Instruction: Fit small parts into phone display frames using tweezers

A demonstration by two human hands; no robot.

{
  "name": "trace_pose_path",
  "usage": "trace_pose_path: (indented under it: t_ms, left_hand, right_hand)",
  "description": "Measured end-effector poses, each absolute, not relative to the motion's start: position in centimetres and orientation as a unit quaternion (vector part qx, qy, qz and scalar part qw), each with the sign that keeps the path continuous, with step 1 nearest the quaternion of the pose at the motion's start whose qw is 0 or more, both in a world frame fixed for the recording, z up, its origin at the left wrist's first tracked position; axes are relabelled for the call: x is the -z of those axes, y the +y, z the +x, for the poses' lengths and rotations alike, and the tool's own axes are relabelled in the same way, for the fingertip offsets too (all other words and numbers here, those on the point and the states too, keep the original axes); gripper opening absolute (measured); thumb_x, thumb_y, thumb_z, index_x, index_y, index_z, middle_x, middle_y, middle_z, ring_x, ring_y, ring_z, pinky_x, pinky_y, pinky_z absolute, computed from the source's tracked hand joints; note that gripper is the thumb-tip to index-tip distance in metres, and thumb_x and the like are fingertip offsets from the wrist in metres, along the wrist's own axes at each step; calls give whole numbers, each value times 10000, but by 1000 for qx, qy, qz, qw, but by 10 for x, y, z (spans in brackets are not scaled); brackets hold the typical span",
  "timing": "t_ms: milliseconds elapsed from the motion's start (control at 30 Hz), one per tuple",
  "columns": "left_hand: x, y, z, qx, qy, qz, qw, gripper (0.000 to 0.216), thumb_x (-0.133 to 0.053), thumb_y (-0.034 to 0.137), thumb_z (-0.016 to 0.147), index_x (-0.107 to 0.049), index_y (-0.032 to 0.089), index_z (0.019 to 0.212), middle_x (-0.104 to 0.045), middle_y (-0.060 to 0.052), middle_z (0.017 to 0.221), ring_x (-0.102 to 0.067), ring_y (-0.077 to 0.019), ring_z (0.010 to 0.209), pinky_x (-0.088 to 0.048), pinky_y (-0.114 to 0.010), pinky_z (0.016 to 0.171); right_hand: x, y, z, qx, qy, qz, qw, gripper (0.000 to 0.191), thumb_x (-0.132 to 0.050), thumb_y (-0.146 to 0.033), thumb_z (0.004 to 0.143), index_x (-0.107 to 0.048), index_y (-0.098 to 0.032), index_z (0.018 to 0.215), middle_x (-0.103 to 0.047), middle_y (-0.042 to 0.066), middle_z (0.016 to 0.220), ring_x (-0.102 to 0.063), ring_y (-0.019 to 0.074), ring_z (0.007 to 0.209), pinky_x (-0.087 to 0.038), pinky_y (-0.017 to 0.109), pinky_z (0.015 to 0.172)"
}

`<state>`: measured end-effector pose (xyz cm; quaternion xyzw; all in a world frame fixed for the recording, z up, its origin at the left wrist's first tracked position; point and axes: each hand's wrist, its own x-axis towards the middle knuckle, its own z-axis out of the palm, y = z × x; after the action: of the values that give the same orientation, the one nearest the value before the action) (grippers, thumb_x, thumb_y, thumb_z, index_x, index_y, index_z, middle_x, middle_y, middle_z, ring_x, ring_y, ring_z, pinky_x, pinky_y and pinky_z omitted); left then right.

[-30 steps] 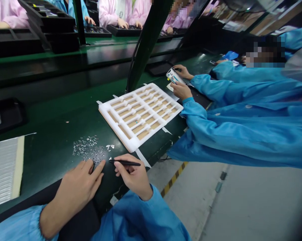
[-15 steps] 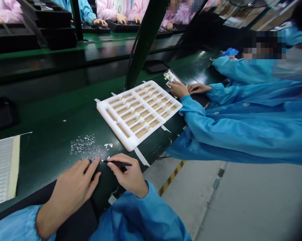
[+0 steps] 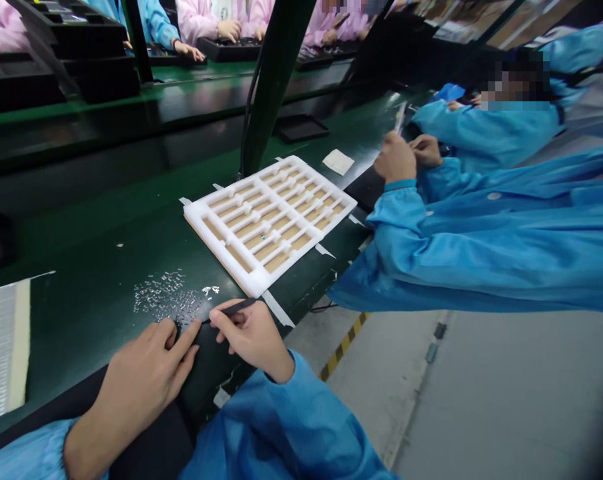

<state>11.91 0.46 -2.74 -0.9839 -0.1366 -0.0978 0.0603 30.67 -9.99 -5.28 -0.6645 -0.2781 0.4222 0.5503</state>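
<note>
My right hand [image 3: 251, 333] grips a slim black tweezers-like tool [image 3: 240, 307], its tip low over the table beside my left index fingertip. Palm down at the near edge of a pile of tiny shiny metal parts [image 3: 164, 297], my left hand [image 3: 144, 373] has its index finger stretched out and its fingers apart. Whether a small part lies under that fingertip is hidden. A few whitish pieces [image 3: 210, 291] lie just right of the pile. Beyond my right hand is a white foam frame [image 3: 261, 279] with rows of slots on a brown board, held by tape strips.
A sheet of silvery strips [image 3: 4, 353] lies at the left. A green post [image 3: 271, 87] rises behind the frame, near a black tray [image 3: 301, 128] and a folded pale cloth [image 3: 338, 162]. At right, a co-worker in a blue sleeve [image 3: 396, 207] holds a phone [image 3: 400, 117].
The black tool has tilted up at its rear end as my right hand turned slightly. The co-worker's hands raised the phone and moved it right, uncovering the pale cloth. The view shifted slightly.
</note>
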Motion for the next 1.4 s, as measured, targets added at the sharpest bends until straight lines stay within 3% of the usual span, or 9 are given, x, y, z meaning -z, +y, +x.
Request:
trace_pose_path:
  t_ms: [333,500,567,933,1400]
  left_hand:
    - [25,4,121,80,-129,-985,76,365,-484,238,1090,-711,233,1376,-636,-66,893,-629,-210,715,-372,-353,534]
    - [26,2,121,88,-136,-984,73,370,-477,263,1101,-695,228,1399,-630,-55,887,-637,-202,713,-375,-347,538]
    - [27,2,121,95,-140,-983,68,373,-470,276,1107,-687,228,1406,-627,-47,879,-638,-197,709,-371,-344,534]
    - [32,1,117,104,-155,-981,53,380,-495,318,1097,-657,239,1431,-639,-39,894,-639,-191,763,-408,-312,588]
    - [32,1,118,123,-157,-979,49,371,-505,284,1081,-657,187,1405,-648,-44,918,-655,-203,782,-434,-320,611]
  right_hand:
    - [52,-109,307,-411,-254,-648,589,335,-807,-473,882,-779,-143,926,-676,12,624,-605,105,431,-486,149,330]
    - [59,-127,302,-338,-300,-642,620,322,-770,-477,943,-803,-166,1018,-747,85,958,-706,124,607,-585,175,421]
    - [62,-130,301,-322,-321,-645,614,292,-756,-453,964,-809,-174,1031,-740,91,996,-714,127,634,-609,185,453]
    - [61,-130,300,-294,-367,-663,583,178,-734,-336,989,-813,-181,1026,-746,77,965,-709,127,630,-596,203,464]
    - [60,-121,296,-252,-390,-684,563,201,-716,-354,1002,-834,-192,1017,-784,94,975,-742,164,730,-551,211,480]
